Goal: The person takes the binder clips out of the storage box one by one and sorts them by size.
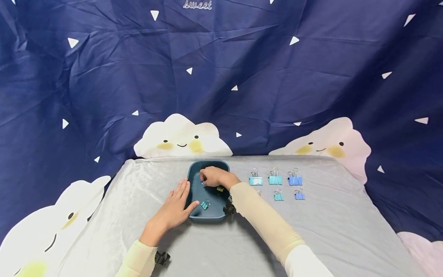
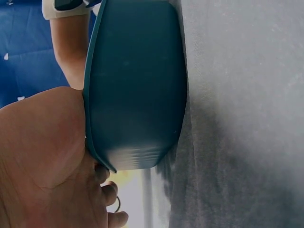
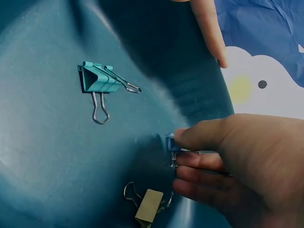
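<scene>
A dark teal plastic bin (image 1: 207, 220) stands on the grey cloth. Inside it, my right hand (image 1: 214, 176) pinches a small blue binder clip (image 3: 170, 142) between thumb and fingers, close to the bin's floor. Nearer the front of the bin lies a teal binder clip (image 3: 99, 78). A yellow binder clip (image 3: 149, 205) lies just below the right fingers in the right wrist view, its lower end cut off. My left hand (image 1: 174, 209) rests on the bin's left rim, fingers straight, thumb reaching over the edge. In the left wrist view, the palm (image 2: 47, 156) is against the rim.
Right of the bin are two rows of binder clips. The back row holds large light-blue (image 1: 256, 181), teal (image 1: 275, 180) and blue (image 1: 295, 180) ones. In front are a small teal (image 1: 278, 197) and a small blue (image 1: 299, 196) clip; my right sleeve (image 1: 263, 215) partly covers another.
</scene>
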{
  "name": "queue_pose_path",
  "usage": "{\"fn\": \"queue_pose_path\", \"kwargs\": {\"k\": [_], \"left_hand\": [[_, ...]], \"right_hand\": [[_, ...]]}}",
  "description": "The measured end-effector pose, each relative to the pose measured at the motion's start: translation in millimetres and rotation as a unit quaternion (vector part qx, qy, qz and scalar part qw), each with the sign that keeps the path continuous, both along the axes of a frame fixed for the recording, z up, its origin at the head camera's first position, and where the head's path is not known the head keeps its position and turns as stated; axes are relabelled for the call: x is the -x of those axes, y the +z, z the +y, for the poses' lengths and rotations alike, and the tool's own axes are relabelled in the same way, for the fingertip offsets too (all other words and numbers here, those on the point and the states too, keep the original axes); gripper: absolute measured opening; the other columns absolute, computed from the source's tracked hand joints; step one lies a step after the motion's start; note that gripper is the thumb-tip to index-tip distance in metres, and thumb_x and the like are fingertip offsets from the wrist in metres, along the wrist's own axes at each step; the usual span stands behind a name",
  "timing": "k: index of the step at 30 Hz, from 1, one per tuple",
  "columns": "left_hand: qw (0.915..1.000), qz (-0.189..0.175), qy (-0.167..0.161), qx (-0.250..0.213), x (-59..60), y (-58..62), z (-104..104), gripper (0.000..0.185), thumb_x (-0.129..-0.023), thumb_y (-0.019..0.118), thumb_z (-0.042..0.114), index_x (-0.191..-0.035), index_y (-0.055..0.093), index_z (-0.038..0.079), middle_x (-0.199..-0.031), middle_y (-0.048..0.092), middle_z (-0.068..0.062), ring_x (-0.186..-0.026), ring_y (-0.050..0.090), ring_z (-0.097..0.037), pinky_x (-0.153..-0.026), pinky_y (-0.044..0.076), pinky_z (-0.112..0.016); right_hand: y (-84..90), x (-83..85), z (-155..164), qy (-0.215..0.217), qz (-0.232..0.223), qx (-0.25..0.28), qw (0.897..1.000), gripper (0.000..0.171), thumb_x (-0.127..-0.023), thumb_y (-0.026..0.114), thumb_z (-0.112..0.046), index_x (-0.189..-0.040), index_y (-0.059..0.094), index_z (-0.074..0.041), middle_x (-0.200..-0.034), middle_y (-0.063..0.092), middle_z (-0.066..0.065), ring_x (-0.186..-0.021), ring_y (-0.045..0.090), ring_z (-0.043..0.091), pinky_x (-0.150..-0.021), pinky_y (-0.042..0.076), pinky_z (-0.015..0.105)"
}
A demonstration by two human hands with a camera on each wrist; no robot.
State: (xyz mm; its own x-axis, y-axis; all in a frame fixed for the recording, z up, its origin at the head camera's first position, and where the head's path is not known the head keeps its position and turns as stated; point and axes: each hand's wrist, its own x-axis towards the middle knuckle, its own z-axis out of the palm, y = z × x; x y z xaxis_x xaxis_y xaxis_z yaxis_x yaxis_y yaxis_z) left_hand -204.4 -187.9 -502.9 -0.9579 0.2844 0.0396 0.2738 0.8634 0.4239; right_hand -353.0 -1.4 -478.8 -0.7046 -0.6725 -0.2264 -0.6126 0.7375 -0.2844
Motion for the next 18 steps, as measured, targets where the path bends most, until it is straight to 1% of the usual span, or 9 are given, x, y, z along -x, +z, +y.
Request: {"fn": "queue_pose_path", "kwargs": {"k": [2, 4, 6, 8, 10, 12, 15, 18], "left_hand": [[1.0000, -0.004, 0.001, 0.008, -0.3, -0.1, -0.6, 0.086, -0.111, 0.051, 0.050, -0.169, 0.016, -0.004, -0.179, 0.009, -0.019, -0.166, 0.011, -0.041, -0.130, 0.018, -0.068], [0.9999, -0.006, 0.001, 0.011, 0.3, -1.4, -1.0, 0.086, -0.111, 0.051, 0.050, -0.169, 0.016, -0.003, -0.179, 0.008, -0.019, -0.166, 0.011, -0.040, -0.130, 0.018, -0.068], [0.9999, -0.004, -0.001, 0.014, 0.7, -2.1, -1.3, 0.086, -0.111, 0.050, 0.051, -0.169, 0.016, -0.003, -0.180, 0.008, -0.019, -0.166, 0.011, -0.040, -0.130, 0.018, -0.068], [0.9999, -0.003, -0.001, 0.014, 1.1, -2.2, -1.0, 0.087, -0.111, 0.051, 0.051, -0.168, 0.016, -0.004, -0.179, 0.009, -0.019, -0.166, 0.011, -0.040, -0.130, 0.018, -0.068], [0.9999, -0.003, -0.001, 0.016, 1.8, -2.4, -0.5, 0.087, -0.111, 0.051, 0.051, -0.168, 0.016, -0.004, -0.179, 0.009, -0.020, -0.166, 0.012, -0.041, -0.131, 0.018, -0.067], [0.9999, -0.001, -0.001, 0.016, 2.5, -2.7, 0.1, 0.087, -0.111, 0.051, 0.051, -0.168, 0.016, -0.005, -0.179, 0.010, -0.021, -0.166, 0.012, -0.041, -0.131, 0.018, -0.068], [0.9998, -0.005, -0.001, 0.019, 2.9, -3.1, -0.1, 0.088, -0.111, 0.050, 0.051, -0.168, 0.015, -0.004, -0.179, 0.009, -0.020, -0.166, 0.011, -0.041, -0.131, 0.018, -0.068], [0.9998, -0.008, -0.003, 0.016, 2.6, -3.1, -0.2, 0.088, -0.111, 0.050, 0.052, -0.169, 0.014, -0.004, -0.179, 0.009, -0.020, -0.166, 0.011, -0.041, -0.130, 0.018, -0.068]], "right_hand": [[1.1, -1.8, 1.6, 0.003, -0.005, -0.002, 1.000, 0.005, -0.102, 0.074, -0.015, -0.106, 0.074, -0.014, -0.097, 0.068, -0.003, -0.085, 0.061, 0.013, -0.078, 0.052, 0.027], [1.7, -3.6, 3.8, 0.002, -0.009, -0.006, 1.000, 0.003, -0.100, 0.077, -0.014, -0.101, 0.074, -0.014, -0.090, 0.067, -0.005, -0.078, 0.058, 0.011, -0.072, 0.049, 0.025], [3.0, -5.2, 6.1, -0.005, -0.012, -0.012, 1.000, 0.010, -0.098, 0.079, -0.015, -0.107, 0.073, -0.013, -0.092, 0.068, -0.004, -0.080, 0.060, 0.012, -0.071, 0.049, 0.026], [3.8, -5.4, 8.5, -0.012, -0.016, -0.016, 1.000, 0.019, -0.097, 0.080, -0.016, -0.115, 0.072, -0.012, -0.099, 0.070, -0.001, -0.084, 0.061, 0.012, -0.074, 0.052, 0.027], [3.5, -4.6, 10.7, -0.019, -0.013, -0.024, 0.999, 0.023, -0.097, 0.081, -0.017, -0.117, 0.071, -0.013, -0.103, 0.070, -0.001, -0.087, 0.062, 0.012, -0.076, 0.053, 0.028], [3.4, -3.8, 12.9, -0.021, -0.011, -0.028, 0.999, 0.022, -0.097, 0.081, -0.017, -0.116, 0.071, -0.013, -0.104, 0.070, -0.001, -0.087, 0.061, 0.012, -0.076, 0.052, 0.027], [2.5, -3.2, 14.5, -0.018, -0.013, -0.025, 0.999, 0.015, -0.097, 0.081, -0.014, -0.109, 0.072, -0.013, -0.098, 0.067, -0.002, -0.082, 0.058, 0.012, -0.072, 0.049, 0.027], [3.3, -3.9, 15.8, -0.012, -0.016, -0.015, 1.000, 0.015, -0.096, 0.081, -0.010, -0.106, 0.069, -0.012, -0.092, 0.061, -0.003, -0.079, 0.054, 0.013, -0.069, 0.045, 0.026]]}}
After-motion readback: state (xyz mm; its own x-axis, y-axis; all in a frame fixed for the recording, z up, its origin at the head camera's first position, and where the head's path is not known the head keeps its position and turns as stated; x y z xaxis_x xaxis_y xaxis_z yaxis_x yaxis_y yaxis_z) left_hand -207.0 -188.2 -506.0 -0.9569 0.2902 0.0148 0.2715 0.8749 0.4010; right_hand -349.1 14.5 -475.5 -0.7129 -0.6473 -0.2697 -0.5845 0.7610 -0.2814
